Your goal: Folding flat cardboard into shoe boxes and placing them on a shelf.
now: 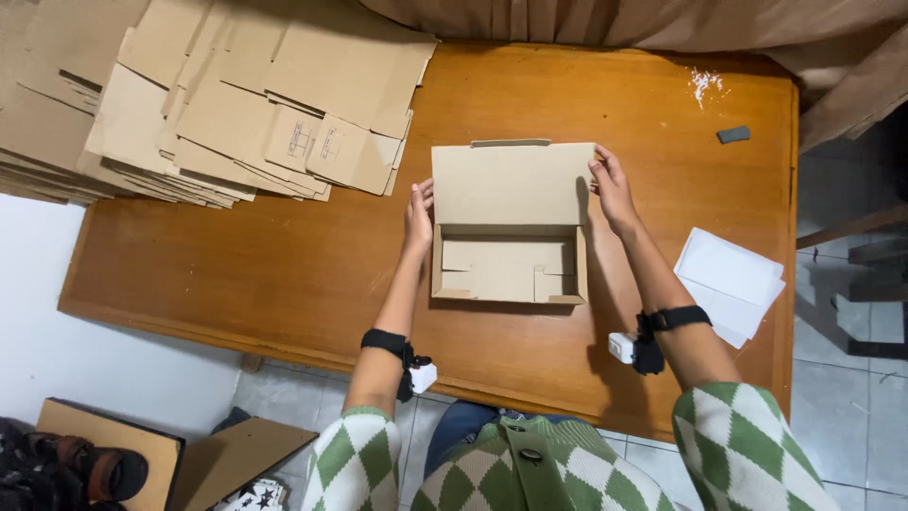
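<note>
A brown cardboard box [508, 268] stands assembled in the middle of the wooden table [284, 265], its lid [509, 183] raised and tilted back, its inside bare. My left hand [418, 216] rests against the box's left side at the lid hinge. My right hand [611, 187] grips the lid's right edge near the top corner. Both wrists carry black straps with small white devices.
A large pile of flat cardboard blanks [218, 95] covers the table's far left. White paper sheets [730, 282] lie at the right edge. A small grey block [733, 134] sits far right. Brown fabric [662, 24] hangs beyond the table. Cardboard pieces lie on the floor [236, 454].
</note>
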